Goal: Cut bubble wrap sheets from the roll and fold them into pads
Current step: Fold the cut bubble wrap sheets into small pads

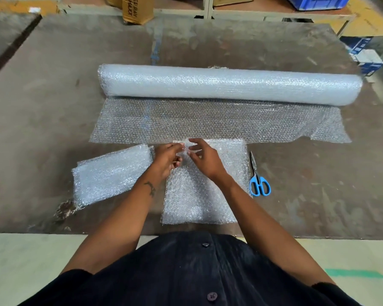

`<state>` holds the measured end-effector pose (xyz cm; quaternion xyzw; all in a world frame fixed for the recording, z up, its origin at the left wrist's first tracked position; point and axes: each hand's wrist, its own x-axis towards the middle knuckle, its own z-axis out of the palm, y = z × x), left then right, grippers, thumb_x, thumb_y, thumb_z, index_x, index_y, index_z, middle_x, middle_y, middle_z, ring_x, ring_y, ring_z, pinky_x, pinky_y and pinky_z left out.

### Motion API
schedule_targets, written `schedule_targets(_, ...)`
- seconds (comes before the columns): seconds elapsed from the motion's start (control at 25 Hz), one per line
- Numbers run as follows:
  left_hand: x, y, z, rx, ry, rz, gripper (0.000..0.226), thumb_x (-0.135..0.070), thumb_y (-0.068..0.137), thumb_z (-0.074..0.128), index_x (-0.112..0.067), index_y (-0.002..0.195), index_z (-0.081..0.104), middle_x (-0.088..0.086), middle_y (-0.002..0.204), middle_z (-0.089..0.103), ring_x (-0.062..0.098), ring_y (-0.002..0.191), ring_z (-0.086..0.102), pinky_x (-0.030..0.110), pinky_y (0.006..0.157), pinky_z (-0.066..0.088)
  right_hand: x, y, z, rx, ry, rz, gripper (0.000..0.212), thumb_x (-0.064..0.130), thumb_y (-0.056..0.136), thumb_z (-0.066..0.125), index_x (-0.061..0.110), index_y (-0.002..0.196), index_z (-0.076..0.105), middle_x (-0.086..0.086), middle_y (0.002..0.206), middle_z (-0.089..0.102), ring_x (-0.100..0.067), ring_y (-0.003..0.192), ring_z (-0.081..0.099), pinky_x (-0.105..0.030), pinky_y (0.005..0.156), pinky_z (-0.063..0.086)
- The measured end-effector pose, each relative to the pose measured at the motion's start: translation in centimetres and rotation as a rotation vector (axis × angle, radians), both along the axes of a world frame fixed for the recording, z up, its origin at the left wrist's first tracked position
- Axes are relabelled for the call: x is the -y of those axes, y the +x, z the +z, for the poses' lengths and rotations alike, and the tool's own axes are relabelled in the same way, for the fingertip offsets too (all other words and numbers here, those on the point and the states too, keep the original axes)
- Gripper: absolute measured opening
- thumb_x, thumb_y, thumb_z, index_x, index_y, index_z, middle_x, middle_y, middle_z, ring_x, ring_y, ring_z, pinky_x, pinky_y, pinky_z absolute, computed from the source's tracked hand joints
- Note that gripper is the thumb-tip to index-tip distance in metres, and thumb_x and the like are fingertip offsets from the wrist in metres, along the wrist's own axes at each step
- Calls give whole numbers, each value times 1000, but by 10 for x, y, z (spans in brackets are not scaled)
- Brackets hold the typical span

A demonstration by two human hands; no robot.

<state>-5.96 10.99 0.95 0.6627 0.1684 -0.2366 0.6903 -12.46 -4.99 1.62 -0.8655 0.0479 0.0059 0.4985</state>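
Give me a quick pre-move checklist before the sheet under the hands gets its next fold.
1. Both hands on the sheet: left hand and right hand pinch its far edge, ok.
2. Scissors off the sheet, to its right: ok.
3. Finished pad lies apart at left: ok.
4. Sheet cut free of the roll's unrolled flap: cannot tell, edges overlap.
5. Edges squared: cannot tell.

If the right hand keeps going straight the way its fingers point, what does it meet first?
Probably the unrolled bubble wrap sheet just beyond the right hand, then the bubble wrap roll. Height above the sheet is unclear.
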Motion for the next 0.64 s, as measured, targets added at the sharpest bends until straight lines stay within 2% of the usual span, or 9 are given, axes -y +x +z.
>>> schedule_targets(0.08, -5, -4, 4, -15, -26, -29, 25, -18, 98, 73, -2, 116, 69, 10, 86, 72, 13, 50, 59, 22, 40, 42, -6, 6, 4, -12, 65, -22, 47, 29, 100, 76, 22, 143, 59, -4, 122, 74, -16, 102, 75, -31, 87, 60)
schedule_targets(0.16, -9, -7, 5, -5, -17, -49, 26, -20, 98, 74, -2, 117, 70, 7, 82, 74, 14, 50, 61, 21, 40, 41, -10, 6, 6, -33, 89, -74, 54, 42, 92, 83, 22, 138, 62, 2, 117, 75, -10, 97, 75, -22, 78, 58)
schedule_targets(0.28, -12, -7, 5, -40, -2, -69, 29, -20, 96, 75, -3, 119, 71, 11, 94, 78, 16, 55, 66, 19, 42, 41, -11, 4, 4, -46, 156, -177, 54, 44, 83, 90, 18, 125, 67, 5, 105, 77, -3, 89, 74, -12, 67, 52)
schedule_targets(0.36, -14, -7, 5, -93, -27, -98, 33, -21, 93, 78, -4, 121, 70, 11, 105, 79, 18, 61, 70, 20, 43, 43, -11, 3, -2, -35, 142, -214, 40, 32, 86, 90, 17, 116, 70, 5, 99, 78, -2, 86, 75, -14, 68, 54)
schedule_targets(0.44, -14, -9, 4, -103, -34, -132, 35, -21, 93, 79, -4, 123, 70, 8, 106, 80, 20, 65, 72, 21, 43, 45, -11, 1, -5, -25, 120, -212, 28, 22, 89, 86, 16, 112, 71, 6, 98, 77, -2, 87, 74, -14, 71, 56)
schedule_targets(0.52, -12, -10, 5, -74, -12, -149, 34, -21, 94, 79, -4, 122, 69, 7, 103, 81, 22, 66, 73, 21, 44, 47, -13, -2, -7, -16, 144, -228, 22, 20, 91, 84, 14, 109, 73, 6, 98, 78, -2, 89, 74, -16, 76, 59)
schedule_targets(0.64, -11, -10, 9, -76, -18, -152, 35, -22, 92, 80, -3, 120, 70, 10, 104, 81, 23, 69, 74, 22, 46, 50, -10, -5, -6, -44, 263, -240, 21, 20, 93, 83, 11, 111, 76, 3, 98, 80, -5, 89, 76, -18, 74, 59)
